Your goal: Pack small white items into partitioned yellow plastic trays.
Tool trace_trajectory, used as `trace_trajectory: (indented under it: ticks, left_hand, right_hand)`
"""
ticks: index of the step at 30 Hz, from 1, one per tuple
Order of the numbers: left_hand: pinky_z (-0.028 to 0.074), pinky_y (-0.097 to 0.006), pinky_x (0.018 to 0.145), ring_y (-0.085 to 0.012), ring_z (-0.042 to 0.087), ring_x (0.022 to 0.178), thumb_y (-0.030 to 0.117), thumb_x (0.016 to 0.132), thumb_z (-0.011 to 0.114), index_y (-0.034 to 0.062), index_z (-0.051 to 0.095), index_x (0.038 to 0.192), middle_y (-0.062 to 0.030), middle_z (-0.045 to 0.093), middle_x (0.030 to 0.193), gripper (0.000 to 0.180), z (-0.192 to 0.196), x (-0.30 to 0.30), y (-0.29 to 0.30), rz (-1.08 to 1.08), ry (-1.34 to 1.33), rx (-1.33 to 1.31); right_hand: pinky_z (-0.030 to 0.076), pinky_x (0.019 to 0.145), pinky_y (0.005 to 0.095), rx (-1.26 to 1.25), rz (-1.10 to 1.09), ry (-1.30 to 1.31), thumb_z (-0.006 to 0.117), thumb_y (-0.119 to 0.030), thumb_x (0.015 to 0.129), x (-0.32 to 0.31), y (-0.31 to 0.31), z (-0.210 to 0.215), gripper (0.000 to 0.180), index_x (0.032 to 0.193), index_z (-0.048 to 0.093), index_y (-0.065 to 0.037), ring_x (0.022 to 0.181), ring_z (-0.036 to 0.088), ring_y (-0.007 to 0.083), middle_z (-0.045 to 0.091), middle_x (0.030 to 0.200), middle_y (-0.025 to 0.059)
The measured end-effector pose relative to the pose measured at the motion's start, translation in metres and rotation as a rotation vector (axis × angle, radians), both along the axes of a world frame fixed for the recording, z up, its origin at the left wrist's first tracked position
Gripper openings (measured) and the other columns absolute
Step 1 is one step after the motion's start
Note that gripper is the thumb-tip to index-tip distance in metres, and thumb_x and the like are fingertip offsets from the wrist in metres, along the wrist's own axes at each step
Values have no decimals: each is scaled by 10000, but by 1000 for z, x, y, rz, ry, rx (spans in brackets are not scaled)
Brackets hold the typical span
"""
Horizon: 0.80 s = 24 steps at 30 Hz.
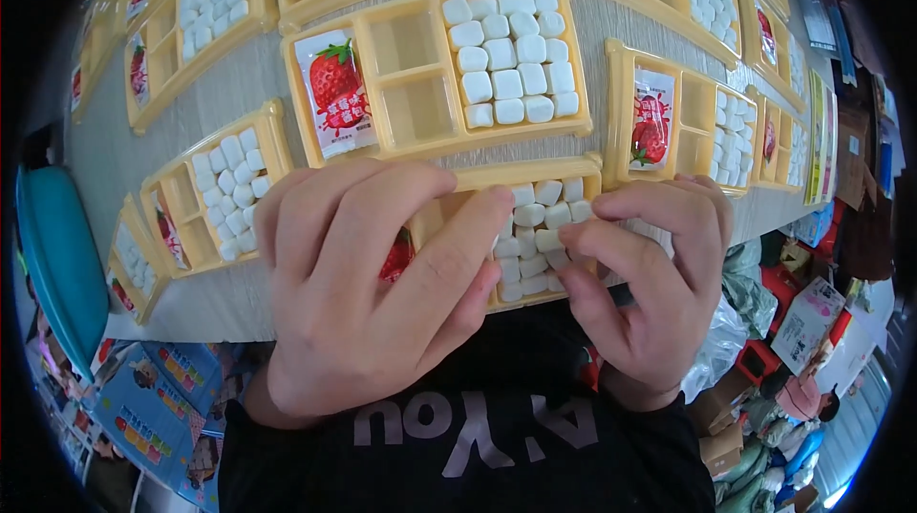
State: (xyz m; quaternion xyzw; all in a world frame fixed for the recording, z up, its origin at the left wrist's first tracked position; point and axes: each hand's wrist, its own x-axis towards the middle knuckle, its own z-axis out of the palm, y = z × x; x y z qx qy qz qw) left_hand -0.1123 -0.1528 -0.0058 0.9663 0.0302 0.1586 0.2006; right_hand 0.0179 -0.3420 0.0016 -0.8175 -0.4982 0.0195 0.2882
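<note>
A pale yellow compartment tray [468, 174] lies in front of me at the table's near edge. Its right section is filled with white marshmallows [527, 215]; a red strawberry packet [396, 255] shows partly in its left section. My left hand [373, 274] spans the tray's left and middle, fingers apart, thumb and index fingertips by the left side of the marshmallows. This hand hides most of the small compartments. At the right side of the marshmallows, my right hand [654, 269] has thumb and index finger closed on one marshmallow.
Behind it sits a like tray [435, 145] with a strawberry packet [334, 93], two bare compartments and rows of marshmallows. Several more filled trays stand left, right and farther back on the grey table [224, 308]. A teal basin [62, 265] is at far left, boxes and bags at lower right.
</note>
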Motion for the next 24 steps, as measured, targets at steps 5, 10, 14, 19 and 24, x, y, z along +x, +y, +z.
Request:
trace_trajectory:
  ticks: [5,10,14,19,24]
  left_hand:
    - [461,-424,871,-314,628,957,200,825,739,65,717,1107,-121,674,1078,313,-4,0,-2,20,-11,-33]
    - [446,-409,865,-287,616,956,175,792,751,92,728,1060,-81,669,1046,282,-5,-1,-5,71,-62,-11]
    - [425,-391,832,-251,591,932,163,755,772,128,735,990,-27,653,1020,240,2,-4,-4,90,-60,38]
    - [425,-405,854,-278,583,909,121,719,785,101,735,923,-69,625,951,210,14,-10,-10,139,21,73]
    - [408,-416,867,-268,559,951,163,704,828,107,740,914,-41,605,957,234,17,-9,-9,162,96,120]
  right_hand:
    - [447,916,475,28,6,10,826,-133,660,0,-2,-2,272,915,732,-138,961,603,298,642,1039,57]
    - [451,905,468,-1,36,-61,821,-111,668,1,-2,-3,251,901,730,-129,964,598,301,643,1059,55]
    - [452,898,456,70,37,-23,818,-107,666,2,-4,-2,251,900,728,-117,961,596,298,646,1066,57]
    - [452,887,444,70,47,-21,793,-112,696,3,0,3,222,910,730,-109,957,595,292,646,1064,68]
    - [450,864,436,40,56,-71,728,-86,738,6,9,8,250,983,769,-117,948,592,290,642,1061,75]
